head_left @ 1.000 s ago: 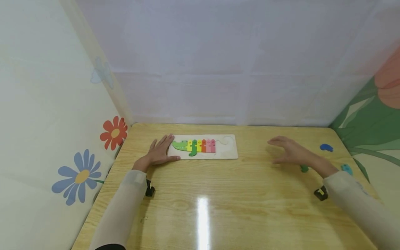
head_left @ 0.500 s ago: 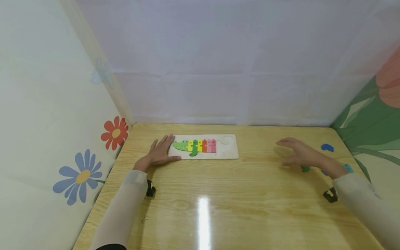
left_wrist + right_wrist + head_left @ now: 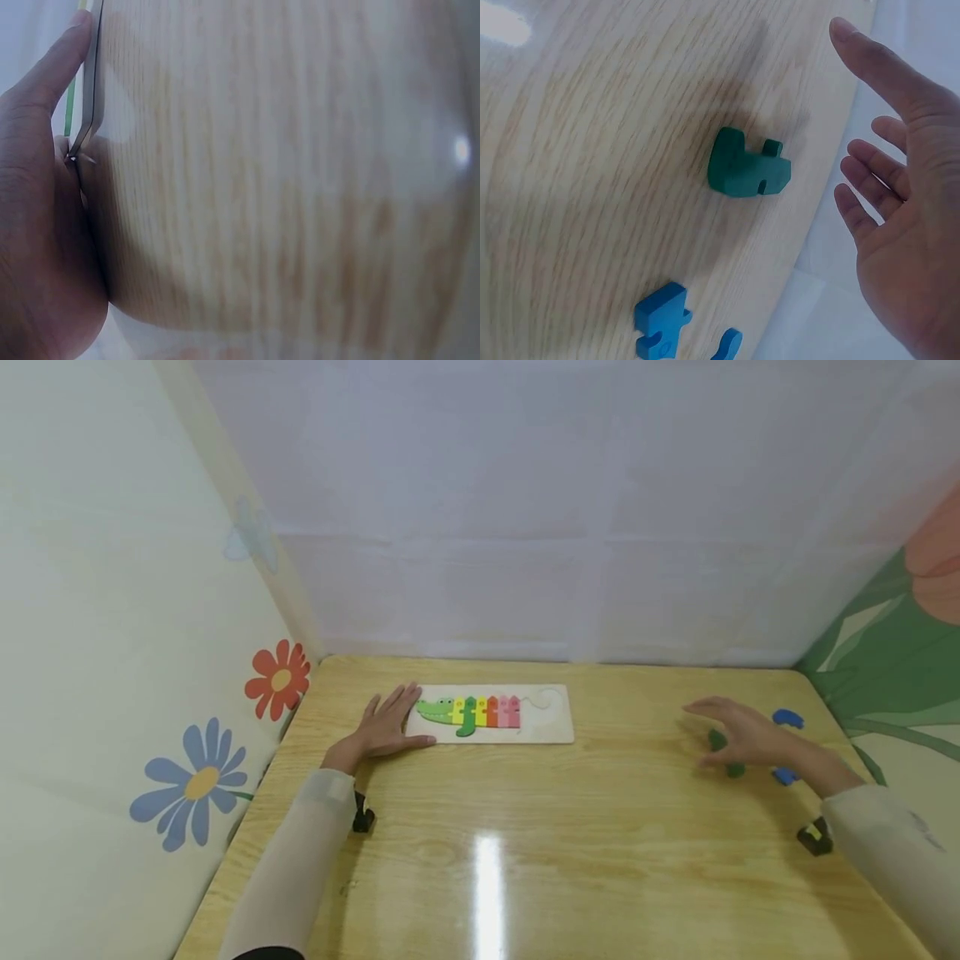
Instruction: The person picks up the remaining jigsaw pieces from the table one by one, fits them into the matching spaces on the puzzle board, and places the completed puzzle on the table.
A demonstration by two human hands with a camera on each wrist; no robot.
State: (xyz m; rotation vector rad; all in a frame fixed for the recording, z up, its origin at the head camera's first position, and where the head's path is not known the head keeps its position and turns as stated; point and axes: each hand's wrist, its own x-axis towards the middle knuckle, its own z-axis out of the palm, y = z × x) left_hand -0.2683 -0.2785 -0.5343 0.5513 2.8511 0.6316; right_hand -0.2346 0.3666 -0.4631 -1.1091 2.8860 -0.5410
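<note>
My left hand [image 3: 384, 727] rests with spread fingers on the left end of a pale wooden puzzle board [image 3: 557, 731]. Set in that board is a crocodile puzzle: a green head [image 3: 435, 711], then yellow, green, orange and pink body pieces. The tail outline at its right end is bare. Over the table's right side hangs my right hand [image 3: 753, 739], fingers extended and apart, holding nothing. Under it lies a dark green puzzle piece [image 3: 746, 169], partly covered by the hand in the head view but whole in the right wrist view.
Two blue puzzle pieces lie near the right hand, one farther back [image 3: 787, 718] and one nearer [image 3: 785, 775]. A white cloth wall [image 3: 450, 593] rises behind the wooden table [image 3: 600, 827]. Flower-printed cloths border both sides.
The right hand has moved rightward, from left of the green piece to over it. The light blue piece is now hidden behind the right arm. The left hand stays on the board.
</note>
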